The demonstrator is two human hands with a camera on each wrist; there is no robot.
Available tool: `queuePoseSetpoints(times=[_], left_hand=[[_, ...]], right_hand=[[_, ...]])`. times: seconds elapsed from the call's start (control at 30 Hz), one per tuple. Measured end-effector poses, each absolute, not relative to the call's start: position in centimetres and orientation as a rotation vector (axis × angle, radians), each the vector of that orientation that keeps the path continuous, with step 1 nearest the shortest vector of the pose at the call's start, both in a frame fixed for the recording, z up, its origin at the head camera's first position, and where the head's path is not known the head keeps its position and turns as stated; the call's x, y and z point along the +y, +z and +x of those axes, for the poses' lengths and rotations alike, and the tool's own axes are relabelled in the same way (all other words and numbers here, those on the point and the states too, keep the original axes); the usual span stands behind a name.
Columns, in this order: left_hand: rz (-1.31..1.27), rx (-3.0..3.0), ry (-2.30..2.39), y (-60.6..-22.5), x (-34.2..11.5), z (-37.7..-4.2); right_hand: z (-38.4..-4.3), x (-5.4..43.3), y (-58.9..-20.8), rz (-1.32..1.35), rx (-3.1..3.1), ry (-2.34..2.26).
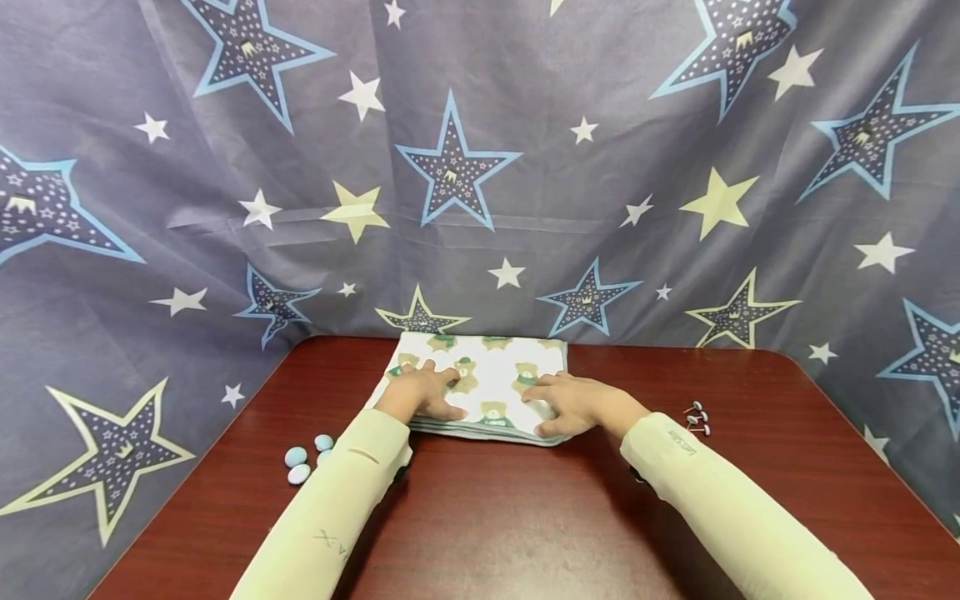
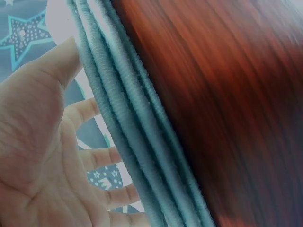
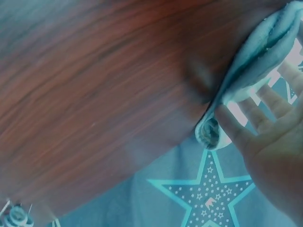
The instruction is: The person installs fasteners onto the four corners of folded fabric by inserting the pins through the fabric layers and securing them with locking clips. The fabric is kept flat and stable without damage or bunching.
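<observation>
A folded cloth (image 1: 480, 354), white with bears in green and edged in grey-green, lies at the far middle of the table. Its stacked layers show as several soft folds (image 2: 128, 109) in the left wrist view. My left hand (image 1: 423, 392) rests on the cloth's left part, fingers spread. On the right part lies my right hand (image 1: 577, 404), its fingers extended over the print and the thumb near the front edge. From the right wrist, the cloth's side edge (image 3: 265, 52) looks loosely layered, with one rolled end beside the fingers (image 3: 232, 125).
Left of the left sleeve, several pale blue and white oval pieces (image 1: 296, 456) sit on the reddish-brown table (image 1: 495, 517), partly hidden by the sleeve. Several small pin-like pieces with round heads (image 1: 697, 417) lie at the right. A star-printed curtain (image 1: 510, 225) hangs behind the table.
</observation>
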State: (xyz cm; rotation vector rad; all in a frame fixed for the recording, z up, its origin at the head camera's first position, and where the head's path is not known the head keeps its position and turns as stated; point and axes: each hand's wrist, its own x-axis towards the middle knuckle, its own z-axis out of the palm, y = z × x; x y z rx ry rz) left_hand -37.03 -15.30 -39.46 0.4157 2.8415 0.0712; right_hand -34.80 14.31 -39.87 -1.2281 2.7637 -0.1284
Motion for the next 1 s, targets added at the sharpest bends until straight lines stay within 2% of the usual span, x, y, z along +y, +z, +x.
queuePoseSetpoints(times=[0.2, 1.0], left_hand=[[0.426, 2.852, 0.051, -40.0, -13.6, -37.2], [0.433, 2.859, -0.032, -40.2, -9.7, -35.5]], right_hand=[[-34.5, 15.9, -39.7, -1.166, 2.748, -0.110], [-32.5, 20.2, -40.0, -1.240, 2.791, -0.141]])
